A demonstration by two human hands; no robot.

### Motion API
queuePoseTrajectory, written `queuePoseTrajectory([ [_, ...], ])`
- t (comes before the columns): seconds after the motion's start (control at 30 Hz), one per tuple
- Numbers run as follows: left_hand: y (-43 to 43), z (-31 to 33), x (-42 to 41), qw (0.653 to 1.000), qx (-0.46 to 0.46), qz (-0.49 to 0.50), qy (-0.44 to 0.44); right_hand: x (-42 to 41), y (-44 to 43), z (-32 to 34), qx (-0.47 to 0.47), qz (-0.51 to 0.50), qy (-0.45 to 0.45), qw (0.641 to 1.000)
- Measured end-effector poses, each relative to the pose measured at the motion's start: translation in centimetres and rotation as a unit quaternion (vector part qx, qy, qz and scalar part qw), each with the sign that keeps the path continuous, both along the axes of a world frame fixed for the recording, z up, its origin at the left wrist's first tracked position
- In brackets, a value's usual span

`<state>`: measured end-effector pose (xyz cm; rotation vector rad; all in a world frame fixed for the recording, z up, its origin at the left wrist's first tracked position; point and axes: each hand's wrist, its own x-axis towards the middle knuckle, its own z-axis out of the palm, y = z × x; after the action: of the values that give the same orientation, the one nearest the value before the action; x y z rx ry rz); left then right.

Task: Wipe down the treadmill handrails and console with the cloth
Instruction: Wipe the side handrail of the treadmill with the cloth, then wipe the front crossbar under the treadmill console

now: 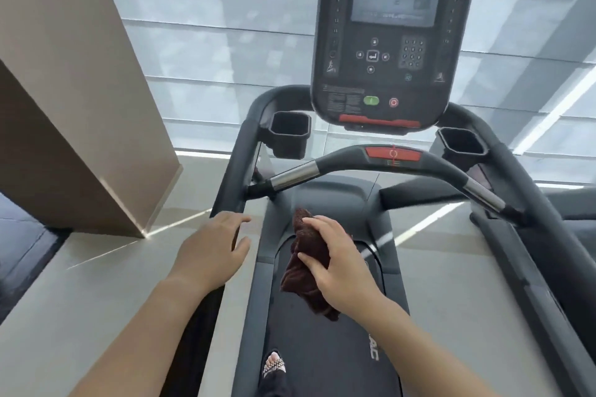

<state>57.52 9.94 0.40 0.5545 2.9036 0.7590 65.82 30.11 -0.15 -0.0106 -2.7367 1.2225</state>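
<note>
I stand on a dark grey treadmill. Its console (393,39), with a screen, keypad and green and red buttons, rises ahead at the top centre. A curved front handrail (348,163) with chrome grips and a red stop button crosses below the console. The left side handrail (237,151) and right side handrail (535,203) run back toward me. My right hand (338,261) grips a bunched dark brown cloth (306,267) above the belt, short of the front handrail. My left hand (213,248) hovers with fingers apart near the left side handrail, holding nothing.
Two cup holders (290,132) (461,140) flank the console. A beige pillar (80,90) stands at the left. Window blinds (225,26) fill the background. My foot in a sandal (274,364) rests on the belt (322,348). Grey floor lies on both sides.
</note>
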Motion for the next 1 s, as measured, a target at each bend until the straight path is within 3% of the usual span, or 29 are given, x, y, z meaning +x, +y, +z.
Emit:
queuePoseTrajectory([
  [0.23, -0.2, -0.9, -11.1, 0.999, -0.006, 0.034, -0.007, -12.5, -0.6, 1.9, 0.1, 0.067, 0.023, 0.992],
  [0.33, 0.3, -1.1, -14.0, 1.0, -0.011, 0.024, -0.009, -16.0, -0.5, 2.7, 0.123, 0.051, 0.093, 0.987],
  [0.43, 0.4, -1.5, -15.9, 0.999, -0.004, 0.033, -0.015, -18.9, -0.2, 1.9, 0.205, 0.046, 0.161, 0.964],
  [0.53, 0.2, -2.4, -16.8, 0.999, -0.003, 0.049, -0.02, -21.2, 0.4, -0.6, 0.307, 0.067, 0.067, 0.947],
  [0.6, 0.2, -3.2, -17.2, 0.998, -0.009, 0.058, -0.024, -22.0, 0.6, -3.3, 0.385, 0.102, -0.039, 0.916],
  [0.67, 0.6, -4.2, -17.3, 0.997, -0.016, 0.064, -0.034, -22.1, 0.6, -5.5, 0.435, 0.13, -0.078, 0.887],
  [0.77, 1.7, -6.0, -17.1, 0.996, -0.007, 0.07, -0.055, -23.2, 0.0, -6.0, 0.451, 0.127, -0.07, 0.881],
  [0.9, 3.3, -8.3, -17.3, 0.993, 0.025, 0.095, -0.067, -24.9, 0.1, -5.4, 0.418, 0.136, -0.048, 0.897],
  [1.0, 4.4, -9.1, -18.0, 0.995, -0.011, 0.093, -0.034, -24.1, 1.9, -5.2, 0.405, 0.131, 0.009, 0.905],
])
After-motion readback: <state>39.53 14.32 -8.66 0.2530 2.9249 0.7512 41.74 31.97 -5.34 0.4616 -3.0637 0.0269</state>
